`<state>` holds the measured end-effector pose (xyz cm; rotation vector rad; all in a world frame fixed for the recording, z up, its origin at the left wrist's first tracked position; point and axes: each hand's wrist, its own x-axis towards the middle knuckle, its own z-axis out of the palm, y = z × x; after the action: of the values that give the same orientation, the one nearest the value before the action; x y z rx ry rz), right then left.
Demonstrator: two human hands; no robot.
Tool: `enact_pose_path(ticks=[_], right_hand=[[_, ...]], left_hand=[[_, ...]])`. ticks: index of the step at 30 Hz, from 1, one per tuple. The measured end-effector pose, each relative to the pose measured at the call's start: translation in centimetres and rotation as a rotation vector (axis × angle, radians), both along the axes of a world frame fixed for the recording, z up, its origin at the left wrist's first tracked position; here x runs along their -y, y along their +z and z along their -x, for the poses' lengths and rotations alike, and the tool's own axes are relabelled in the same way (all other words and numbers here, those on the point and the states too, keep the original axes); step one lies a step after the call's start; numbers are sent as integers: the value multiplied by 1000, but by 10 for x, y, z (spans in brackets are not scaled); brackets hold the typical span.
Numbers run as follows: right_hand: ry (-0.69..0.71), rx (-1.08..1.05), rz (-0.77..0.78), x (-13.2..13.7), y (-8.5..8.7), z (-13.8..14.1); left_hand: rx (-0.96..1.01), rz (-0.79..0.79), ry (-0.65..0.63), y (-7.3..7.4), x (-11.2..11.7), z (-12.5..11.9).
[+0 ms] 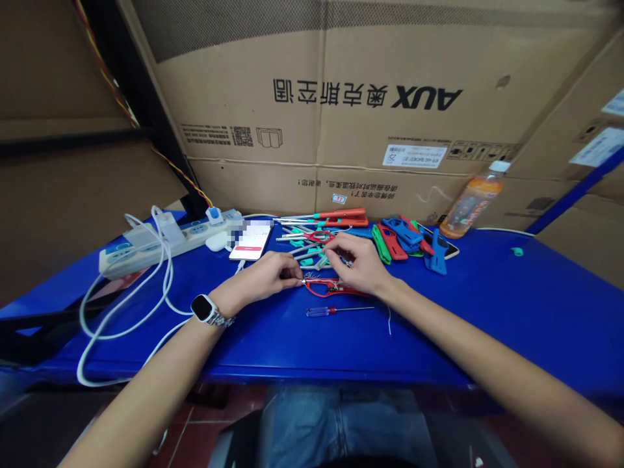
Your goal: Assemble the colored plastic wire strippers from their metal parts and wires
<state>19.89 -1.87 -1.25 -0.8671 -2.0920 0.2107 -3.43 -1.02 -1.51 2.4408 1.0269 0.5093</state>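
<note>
Work looks partway to me: the red casing lies opened on the blue table, closing seemingly undone, left hand pinching its tip, right hand curled above, hold unclear.

A person's right hand covers part of the red casing, and the small parts lying inside that casing are too tiny to tell. Whatever the left fingers pinch is mostly hidden by them. A white wire disappears at its upper end under the right wrist. Pixelation masks the upper phone screen. Coloured handles hide most of a dark slab. The cardboard runs off the top edge; its smallest print is unreadable. Both forearms are cut off, and the jeans are blurred.
</note>
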Motion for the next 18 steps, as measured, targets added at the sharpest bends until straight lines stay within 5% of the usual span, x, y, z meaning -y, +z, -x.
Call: enact_pose_path(ticks=[8, 14, 18], right_hand=[[-222, 160, 174, -2, -2, -46], [-283, 273, 206, -8, 6, -39], [-221, 312, 185, -6, 6, -34]], left_hand=[[49, -90, 16, 10, 1, -2], [-80, -164, 0, 32, -17, -25], [-83, -164, -32, 34, -21, -38]])
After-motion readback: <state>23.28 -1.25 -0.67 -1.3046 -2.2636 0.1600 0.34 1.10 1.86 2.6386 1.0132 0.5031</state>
